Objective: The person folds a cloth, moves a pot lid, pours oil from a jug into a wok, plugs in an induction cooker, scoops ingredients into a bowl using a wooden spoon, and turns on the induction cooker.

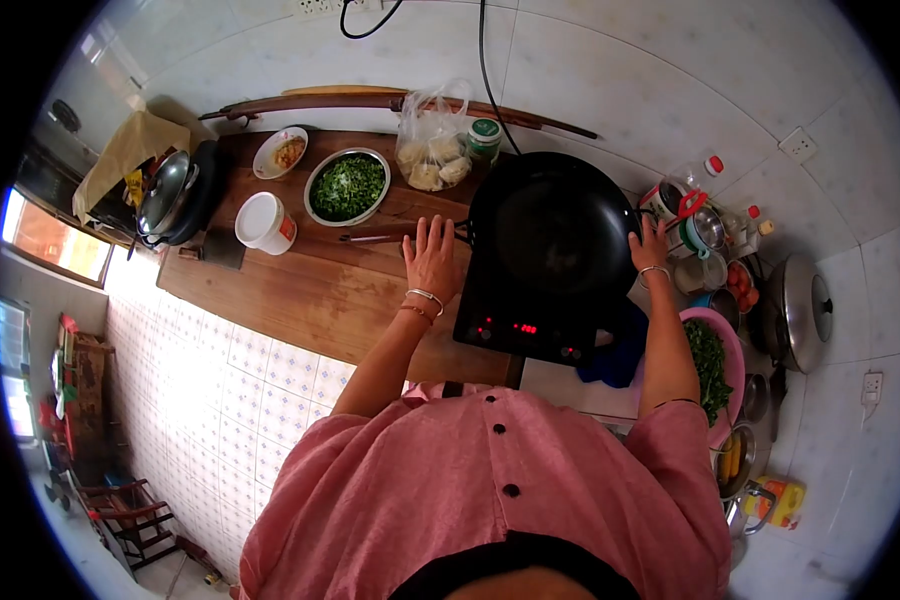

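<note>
A large black wok (553, 228) sits on a black induction cooker (490, 318) with lit red digits. My left hand (433, 262) is at the wok's left side, fingers spread, beside its left handle and over the end of a dark wooden stick (375, 238). At the wok's right rim is my right hand (650, 248), its fingers apart near the right handle; whether it touches the handle is unclear. The wok looks empty. Left of my left hand stands a steel bowl of chopped greens (347, 187).
Along the counter (270, 290) are a white tub (265, 223), a small bowl of food (281, 152), a bag of dough pieces (433, 150), a green-lidded jar (484, 140) and a cleaver (221, 248). At right are a pink basin of greens (732, 365), bottles and a large lid (800, 312).
</note>
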Motion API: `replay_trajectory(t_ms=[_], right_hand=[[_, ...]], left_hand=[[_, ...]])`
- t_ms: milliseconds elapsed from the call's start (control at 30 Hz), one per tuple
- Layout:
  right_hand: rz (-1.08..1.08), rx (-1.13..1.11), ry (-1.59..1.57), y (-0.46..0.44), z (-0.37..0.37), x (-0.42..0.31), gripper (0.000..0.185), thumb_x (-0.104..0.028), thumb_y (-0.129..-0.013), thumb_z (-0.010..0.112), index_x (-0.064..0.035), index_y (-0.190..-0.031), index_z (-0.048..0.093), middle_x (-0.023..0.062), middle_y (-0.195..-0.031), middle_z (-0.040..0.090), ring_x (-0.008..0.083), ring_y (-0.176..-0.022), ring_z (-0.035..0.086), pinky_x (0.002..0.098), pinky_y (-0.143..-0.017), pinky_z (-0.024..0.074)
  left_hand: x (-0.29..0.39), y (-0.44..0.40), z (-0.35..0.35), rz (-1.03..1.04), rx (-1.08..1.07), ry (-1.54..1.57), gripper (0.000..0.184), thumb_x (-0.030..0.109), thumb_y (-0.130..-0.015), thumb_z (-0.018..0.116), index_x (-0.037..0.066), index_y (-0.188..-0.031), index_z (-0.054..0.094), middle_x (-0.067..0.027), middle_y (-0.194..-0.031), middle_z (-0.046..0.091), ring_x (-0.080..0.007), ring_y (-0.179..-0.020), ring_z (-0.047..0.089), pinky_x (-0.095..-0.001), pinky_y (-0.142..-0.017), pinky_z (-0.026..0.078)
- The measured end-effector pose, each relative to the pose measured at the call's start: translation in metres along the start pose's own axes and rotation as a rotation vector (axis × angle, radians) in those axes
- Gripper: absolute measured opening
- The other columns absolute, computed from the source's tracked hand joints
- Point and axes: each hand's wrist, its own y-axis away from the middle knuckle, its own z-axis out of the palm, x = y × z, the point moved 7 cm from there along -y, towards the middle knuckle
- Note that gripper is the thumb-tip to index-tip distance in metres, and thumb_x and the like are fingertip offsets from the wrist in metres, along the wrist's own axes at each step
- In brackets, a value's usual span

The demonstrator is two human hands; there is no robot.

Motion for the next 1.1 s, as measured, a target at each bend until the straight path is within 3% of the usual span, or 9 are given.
replay_trajectory(t_ms=[300,500,1100], right_hand=[[-0.007,-0.003,-0.043,0.009,-0.002,0.003,0.059,-0.037,-0.087,0.051,-0.0162,-0.14,0.033,0.0193,-0.148,0.014,0.0382,-0.133,0.02,0.0434,-0.109,0.0179],[-0.004,-0.004,-0.048,0.011,0.001,0.007,0.059,-0.038,-0.087,0.05,-0.0176,-0.14,0.032,0.0198,-0.147,0.014,0.0394,-0.133,0.02,0.0442,-0.108,0.0197],[-0.086,0.1,-0.039,-0.006,0.014,0.012,0.059,-0.037,-0.084,0.054,-0.0171,-0.137,0.037,0.0224,-0.144,0.02,0.0443,-0.127,0.026,0.0494,-0.105,0.0248]], left_hand=[[0.003,-0.003,-0.001,0.022,0.015,-0.023,0.077,0.021,-0.071,0.067,0.009,-0.137,0.031,-0.0107,-0.143,0.026,-0.0335,-0.135,0.018,-0.0558,-0.106,0.017],[0.008,-0.006,-0.008,0.033,0.044,0.002,0.073,0.016,-0.069,0.066,0.007,-0.134,0.034,-0.0108,-0.141,0.028,-0.0337,-0.134,0.021,-0.0561,-0.105,0.018],[0.003,-0.004,-0.002,0.02,0.008,-0.027,0.076,0.02,-0.072,0.065,0.009,-0.138,0.03,-0.0103,-0.144,0.027,-0.0326,-0.135,0.019,-0.0541,-0.106,0.018]])
